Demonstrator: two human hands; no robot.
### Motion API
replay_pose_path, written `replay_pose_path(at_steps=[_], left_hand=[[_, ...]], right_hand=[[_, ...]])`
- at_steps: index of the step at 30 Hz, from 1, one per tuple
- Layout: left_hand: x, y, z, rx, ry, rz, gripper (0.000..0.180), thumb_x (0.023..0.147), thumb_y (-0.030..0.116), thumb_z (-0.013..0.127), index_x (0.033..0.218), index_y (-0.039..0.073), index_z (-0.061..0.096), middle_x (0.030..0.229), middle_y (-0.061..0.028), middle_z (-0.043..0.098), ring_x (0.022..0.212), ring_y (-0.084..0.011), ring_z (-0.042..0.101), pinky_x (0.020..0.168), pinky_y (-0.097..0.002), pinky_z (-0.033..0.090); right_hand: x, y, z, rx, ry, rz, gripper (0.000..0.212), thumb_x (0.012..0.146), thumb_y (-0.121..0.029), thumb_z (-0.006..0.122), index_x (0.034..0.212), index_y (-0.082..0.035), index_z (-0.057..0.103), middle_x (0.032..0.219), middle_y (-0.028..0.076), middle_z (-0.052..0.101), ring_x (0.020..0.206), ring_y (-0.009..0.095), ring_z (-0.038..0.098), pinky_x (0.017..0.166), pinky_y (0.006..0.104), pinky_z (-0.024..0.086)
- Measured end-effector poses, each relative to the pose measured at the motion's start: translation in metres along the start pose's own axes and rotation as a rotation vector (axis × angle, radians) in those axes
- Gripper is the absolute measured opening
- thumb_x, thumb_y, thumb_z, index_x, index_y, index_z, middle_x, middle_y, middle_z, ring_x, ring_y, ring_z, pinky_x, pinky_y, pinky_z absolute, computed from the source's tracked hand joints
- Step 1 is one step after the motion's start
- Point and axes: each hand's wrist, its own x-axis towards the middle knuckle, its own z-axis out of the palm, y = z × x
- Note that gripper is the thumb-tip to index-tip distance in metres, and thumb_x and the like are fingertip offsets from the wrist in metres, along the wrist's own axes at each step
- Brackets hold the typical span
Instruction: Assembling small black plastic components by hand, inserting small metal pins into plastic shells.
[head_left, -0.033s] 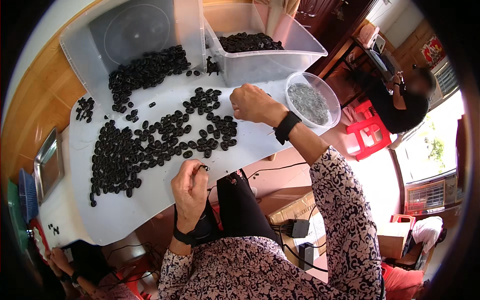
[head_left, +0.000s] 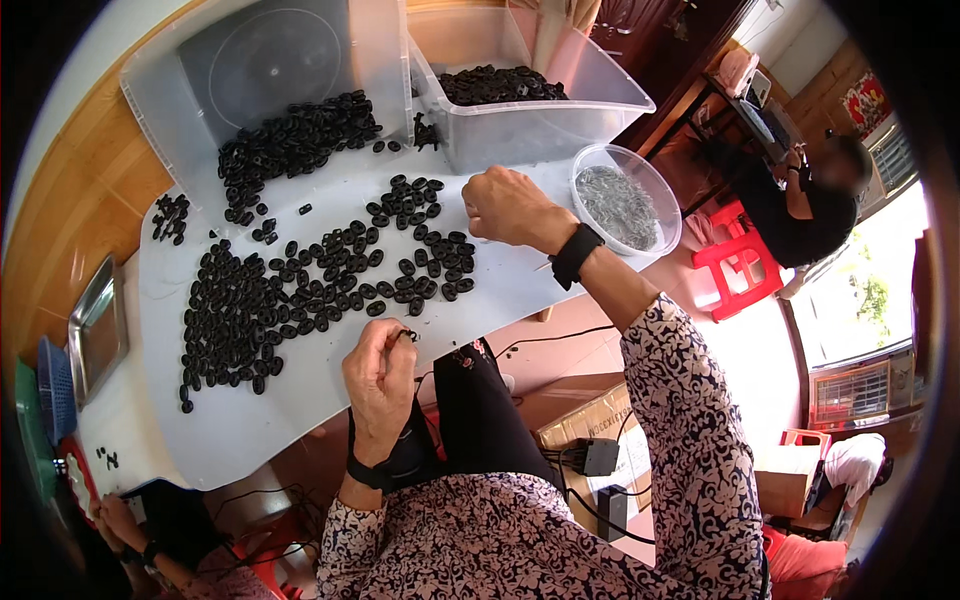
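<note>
My left hand (head_left: pixel 380 375) is closed at the table's near edge. Between its thumb and forefinger sits a small black plastic piece (head_left: pixel 408 336), mostly covered by the fingers. My right hand (head_left: pixel 510 205) is closed above the table, to the left of a round clear tub (head_left: pixel 672 235) of fine, shiny, see-through bits (head_left: pixel 618 205). Its fingertips are turned away, so whatever they hold is hidden. Between and left of the hands, many small oval black pieces (head_left: pixel 235 315) with holes lie spread over the white tabletop (head_left: pixel 330 395).
A clear bin (head_left: pixel 180 140) tipped on its side spills black parts at the back left. Beside it stands another clear bin (head_left: pixel 540 130) of black parts. A metal tray (head_left: pixel 98 330) lies at far left. Another person's hands (head_left: pixel 120 520) show lower left; a seated person (head_left: pixel 815 200) is at right.
</note>
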Motion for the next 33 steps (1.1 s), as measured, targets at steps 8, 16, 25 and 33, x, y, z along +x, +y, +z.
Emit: replay_pose_path(at_steps=[8,16,25,33], left_hand=[[0.0,0.004,-0.006,0.022,0.0,-0.015,0.003,0.086,0.002,0.054,0.087,-0.001,0.054,0.065,0.0011,0.049,0.055,-0.0023,0.04,0.048,-0.0201,0.034],[0.003,0.005,-0.004,-0.049,-0.04,-0.04,0.003,0.088,0.002,0.054,0.089,0.0,0.055,0.069,-0.0002,0.054,0.06,-0.0039,0.045,0.053,-0.0205,0.038],[0.003,0.002,-0.005,-0.048,-0.037,0.014,0.006,0.09,0.005,0.055,0.091,-0.001,0.055,0.07,-0.0003,0.055,0.061,-0.0043,0.047,0.053,-0.0206,0.04],[0.002,0.005,-0.006,-0.04,-0.049,-0.007,0.009,0.092,0.008,0.054,0.095,-0.001,0.055,0.072,-0.0018,0.058,0.058,-0.0035,0.048,0.05,-0.02,0.041]], right_hand=[[-0.052,-0.044,0.001,0.855,0.207,0.138,0.017,0.075,-0.005,0.065,0.089,0.003,0.07,0.069,0.008,0.068,0.063,0.01,0.062,0.062,0.0252,0.052],[-0.082,-0.076,0.055,1.479,0.078,0.134,0.008,0.089,-0.001,0.061,0.098,-0.001,0.062,0.083,-0.004,0.061,0.075,0.003,0.057,0.068,0.0199,0.05],[-0.072,-0.101,0.066,1.604,0.193,-0.014,0.015,0.091,0.004,0.058,0.103,-0.003,0.06,0.093,-0.003,0.06,0.087,0.003,0.056,0.079,0.0207,0.05],[-0.074,-0.104,0.07,1.573,0.212,-0.005,0.015,0.092,0.001,0.057,0.107,-0.002,0.06,0.089,-0.002,0.06,0.079,0.003,0.056,0.07,0.0196,0.05]])
